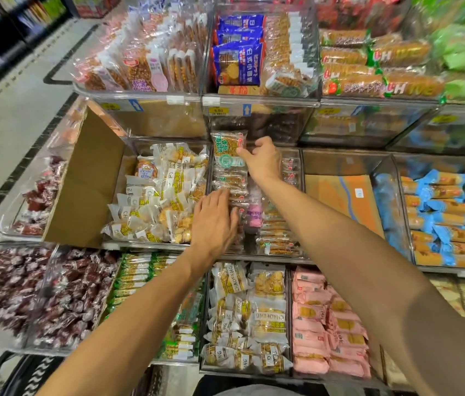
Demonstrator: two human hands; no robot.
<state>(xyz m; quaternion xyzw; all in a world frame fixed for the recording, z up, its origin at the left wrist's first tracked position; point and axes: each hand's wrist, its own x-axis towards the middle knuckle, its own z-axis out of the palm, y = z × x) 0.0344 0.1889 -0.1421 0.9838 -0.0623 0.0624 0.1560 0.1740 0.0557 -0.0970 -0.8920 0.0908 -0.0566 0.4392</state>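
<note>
**Item:** packet (229, 148). Clear wrapper, green-and-white label, brown snack inside.

**Location:** far end of the middle bin (279, 257), middle tier. It is upright with the label facing forward, above a row (229, 184) of like packets. Whether its lower edge touches the row cannot be told.

**Reason for position (judged):** held at the back, face forward, to be slotted in as the row's next packet, matching how the others stand.

**Right hand (262, 161):** pinches the packet by its right edge. The fingers are curled in towards the thumb, parted only by the wrapper. The arm reaches across the bin from the near right.

**Left hand (214, 221):** lies palm down on the near part of the row. The fingers are straight and close together, with the tips over the packet tops, and grip nothing. It probably presses the stack so the packets stay on edge and leave room at the far end.

**Same bin, right of the row:**
- pink packets (254, 215)
- flat packets in clear wrap, near the front

**Adjoining, left:**
- pale packets (162, 195), heaped loose
- an open carton (88, 181) stood on its side against them

**Adjoining, right:**
- orange card (342, 195) lying in an otherwise bare bin
- blue packets (439, 218) beyond it

**Tier above:** clear bins of further wrapped snacks.

**Tier below:** more pale packets, salmon-pink packets, and dark red sweets at the far left.
</note>
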